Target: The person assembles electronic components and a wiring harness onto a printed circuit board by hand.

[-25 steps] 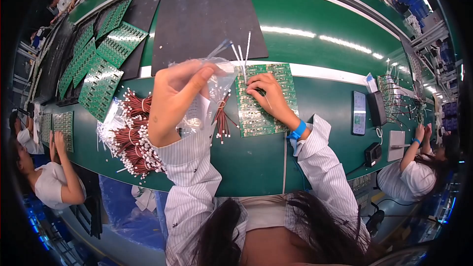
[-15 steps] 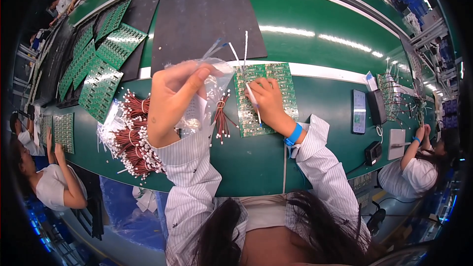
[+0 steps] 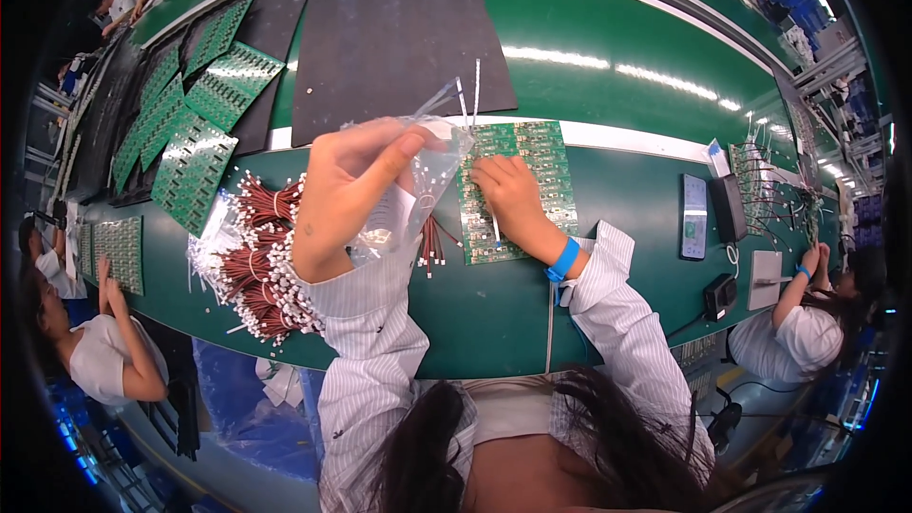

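Observation:
My left hand pinches a clear plastic bag and holds it above the table, its right edge reaching over the green circuit board. Thin flat strips stick up near the bag's top, among them a white ribbon cable. My right hand is closed over the board's middle with its fingers bent together. A white strip with a blue end shows below those fingers, running down the board. What the fingertips grip is hidden. Behind the bag lies a bundle of brown wires with white connectors.
Bundled brown wire harnesses are heaped at the left, with several green boards behind them. A phone, a black box and wired boards lie to the right. Co-workers sit at both sides. A black mat lies ahead.
My left hand and the bag have moved right, closer to my right hand. The white strip that lay across my right fingers now shows only below them.

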The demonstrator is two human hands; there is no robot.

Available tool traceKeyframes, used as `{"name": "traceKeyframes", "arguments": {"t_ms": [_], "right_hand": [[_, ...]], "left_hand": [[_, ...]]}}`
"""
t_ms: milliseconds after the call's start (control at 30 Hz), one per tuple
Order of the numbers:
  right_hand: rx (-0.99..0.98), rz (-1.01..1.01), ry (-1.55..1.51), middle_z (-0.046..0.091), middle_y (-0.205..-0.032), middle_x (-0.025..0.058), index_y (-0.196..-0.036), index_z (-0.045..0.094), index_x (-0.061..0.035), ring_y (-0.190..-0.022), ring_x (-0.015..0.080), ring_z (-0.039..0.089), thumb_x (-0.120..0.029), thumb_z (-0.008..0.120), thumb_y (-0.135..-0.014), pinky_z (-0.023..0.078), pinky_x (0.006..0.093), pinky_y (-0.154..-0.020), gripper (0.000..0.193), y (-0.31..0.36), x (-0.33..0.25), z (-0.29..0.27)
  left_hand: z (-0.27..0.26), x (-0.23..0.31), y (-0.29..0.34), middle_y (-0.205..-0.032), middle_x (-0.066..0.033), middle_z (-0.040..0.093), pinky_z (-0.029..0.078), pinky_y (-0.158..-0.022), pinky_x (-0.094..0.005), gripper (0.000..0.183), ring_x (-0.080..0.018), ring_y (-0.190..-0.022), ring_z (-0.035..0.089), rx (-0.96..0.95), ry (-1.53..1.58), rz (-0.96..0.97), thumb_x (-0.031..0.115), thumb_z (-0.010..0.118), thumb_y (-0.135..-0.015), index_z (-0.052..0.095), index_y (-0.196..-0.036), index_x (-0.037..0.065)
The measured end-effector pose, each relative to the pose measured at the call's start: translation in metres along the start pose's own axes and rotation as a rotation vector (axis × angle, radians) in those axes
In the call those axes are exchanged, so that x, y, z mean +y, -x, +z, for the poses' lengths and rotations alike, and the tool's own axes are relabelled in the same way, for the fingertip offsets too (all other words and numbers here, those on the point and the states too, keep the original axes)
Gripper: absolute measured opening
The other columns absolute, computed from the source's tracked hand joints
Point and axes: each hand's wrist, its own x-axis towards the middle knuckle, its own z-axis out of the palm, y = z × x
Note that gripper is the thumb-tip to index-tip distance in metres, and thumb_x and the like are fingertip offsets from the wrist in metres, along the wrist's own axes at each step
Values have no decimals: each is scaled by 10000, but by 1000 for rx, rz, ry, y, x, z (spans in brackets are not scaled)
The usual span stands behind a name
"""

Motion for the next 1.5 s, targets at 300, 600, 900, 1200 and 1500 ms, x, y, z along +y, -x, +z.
{"name": "traceKeyframes", "arguments": {"t_ms": [300,600,900,1200,1500], "right_hand": [[9,-11,28,522,-811,71,-742,568,-12,-753,216,501,-2,534,-644,384,327,-692,104,-1,-2,1],[47,274,-618,633,-873,66,-909,620,-28,-819,200,608,-64,570,-800,459,310,-726,125,-28,5,-77],[185,481,-1029,620,-807,74,-858,624,28,-724,118,593,-20,626,-794,488,237,-630,80,-32,-6,-135],[191,541,-1040,641,-805,73,-871,652,23,-702,106,604,-41,636,-789,492,222,-620,105,-33,-6,-138],[292,546,-1087,645,-771,106,-897,653,44,-675,141,619,-15,601,-810,512,237,-627,118,-32,-3,-141]], "left_hand": [[7,2,-2,-648,-31,571,365,-519,-208,186,-57,-539,492,-27,-22,38,124,567,-858,652,-860,-42],[27,-15,-12,-710,-30,587,396,-535,-211,213,-65,-608,512,-162,-23,-17,149,565,-864,643,-887,-48],[54,-21,-22,-735,-75,631,422,-549,-238,200,-94,-590,519,-333,-86,-11,139,553,-857,647,-921,-26],[54,-23,-22,-738,-84,632,425,-557,-243,196,-94,-596,522,-331,-102,-36,141,542,-860,650,-915,-14],[51,-17,-20,-735,-66,620,421,-556,-232,178,-84,-596,511,-268,-70,-42,109,543,-854,647,-906,-27]]}}
